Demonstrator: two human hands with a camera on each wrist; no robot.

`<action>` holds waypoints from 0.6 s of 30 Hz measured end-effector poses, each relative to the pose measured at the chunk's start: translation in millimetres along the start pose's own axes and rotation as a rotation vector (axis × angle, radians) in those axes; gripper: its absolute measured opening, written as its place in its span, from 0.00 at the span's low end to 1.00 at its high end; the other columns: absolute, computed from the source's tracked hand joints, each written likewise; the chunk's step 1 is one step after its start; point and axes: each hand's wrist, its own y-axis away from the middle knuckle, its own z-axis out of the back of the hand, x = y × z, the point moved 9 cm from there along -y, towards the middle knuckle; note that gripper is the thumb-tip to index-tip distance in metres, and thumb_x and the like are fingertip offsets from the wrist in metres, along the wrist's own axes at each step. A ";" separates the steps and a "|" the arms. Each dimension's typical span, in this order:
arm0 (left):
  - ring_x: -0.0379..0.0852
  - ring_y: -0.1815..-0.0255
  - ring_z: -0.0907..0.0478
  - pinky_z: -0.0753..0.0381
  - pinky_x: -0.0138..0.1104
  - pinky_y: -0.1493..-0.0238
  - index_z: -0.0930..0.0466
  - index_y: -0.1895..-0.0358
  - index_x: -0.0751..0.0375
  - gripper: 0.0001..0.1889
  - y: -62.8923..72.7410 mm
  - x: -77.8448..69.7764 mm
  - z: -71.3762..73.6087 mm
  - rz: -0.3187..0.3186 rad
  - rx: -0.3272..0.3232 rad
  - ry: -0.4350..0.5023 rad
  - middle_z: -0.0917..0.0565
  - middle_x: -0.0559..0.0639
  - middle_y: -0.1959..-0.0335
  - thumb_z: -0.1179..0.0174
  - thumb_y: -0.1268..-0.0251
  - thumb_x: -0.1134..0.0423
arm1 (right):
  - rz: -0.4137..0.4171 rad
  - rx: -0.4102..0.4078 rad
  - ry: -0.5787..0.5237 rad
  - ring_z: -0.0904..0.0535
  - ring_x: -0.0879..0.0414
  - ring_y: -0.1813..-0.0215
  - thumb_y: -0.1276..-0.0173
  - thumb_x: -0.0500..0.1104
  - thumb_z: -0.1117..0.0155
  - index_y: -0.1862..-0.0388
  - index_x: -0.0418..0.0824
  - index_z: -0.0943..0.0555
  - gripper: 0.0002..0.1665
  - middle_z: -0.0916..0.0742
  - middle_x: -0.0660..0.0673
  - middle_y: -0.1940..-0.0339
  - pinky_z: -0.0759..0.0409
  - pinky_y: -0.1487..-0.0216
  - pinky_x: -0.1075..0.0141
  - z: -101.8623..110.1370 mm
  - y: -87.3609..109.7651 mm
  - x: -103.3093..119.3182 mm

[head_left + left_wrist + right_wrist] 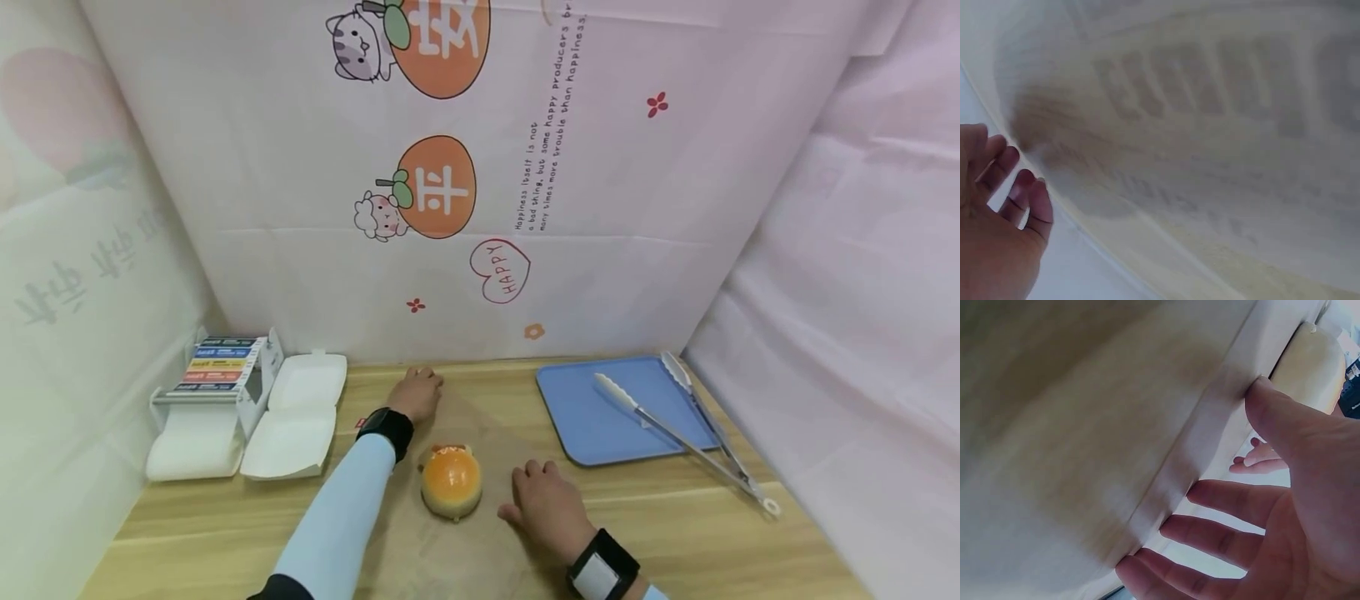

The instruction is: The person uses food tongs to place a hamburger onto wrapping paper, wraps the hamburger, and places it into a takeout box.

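Note:
A round, glossy golden bun (pixel 452 482) with filling showing at its edges sits on a thin brownish paper sheet (pixel 431 562). My left hand (pixel 416 395) rests at the sheet's far edge, beyond the bun. In the left wrist view its loosely bent fingers (pixel 1039 203) are beside the translucent printed paper (pixel 1210 169); whether they pinch it cannot be told. To the right of the bun, my right hand (pixel 547 510) touches the paper with spread fingers. In the right wrist view these fingertips (pixel 1175 528) rest along a crease, the thumb close to the bun (pixel 1310 365).
At the back right, metal tongs (pixel 701 450) lie across a blue tray (pixel 592 433). An open white box (pixel 292 433) stands on the left beside a dispenser (pixel 217 367) with coloured labels and a white roll (pixel 193 446). Cloth walls (pixel 600 275) border the wooden table (pixel 202 533).

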 end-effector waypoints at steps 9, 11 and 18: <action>0.59 0.38 0.30 0.23 0.48 0.37 0.18 0.39 0.59 0.16 1.4 -1.1 1.6 0.022 0.034 -0.001 0.21 0.57 0.39 0.47 0.21 0.61 | 0.006 0.000 -0.006 0.27 0.46 0.63 0.37 0.63 0.30 0.57 0.38 0.20 0.30 0.22 0.43 0.66 0.23 0.75 0.57 -3.9 -0.5 1.5; 0.58 0.38 0.30 0.23 0.49 0.38 0.17 0.40 0.59 0.15 0.5 -2.4 2.5 0.019 0.025 0.015 0.21 0.57 0.40 0.46 0.22 0.60 | -0.007 0.011 -0.005 0.26 0.46 0.62 0.36 0.63 0.30 0.57 0.38 0.20 0.30 0.21 0.43 0.65 0.22 0.74 0.56 -3.9 -0.6 0.5; 0.57 0.42 0.29 0.23 0.47 0.39 0.17 0.43 0.60 0.14 -0.6 -2.9 -1.1 -0.003 -0.008 0.029 0.19 0.56 0.43 0.43 0.23 0.59 | -0.018 0.028 -0.010 0.26 0.46 0.62 0.36 0.63 0.30 0.56 0.37 0.20 0.30 0.21 0.42 0.65 0.22 0.76 0.56 -1.2 0.3 1.7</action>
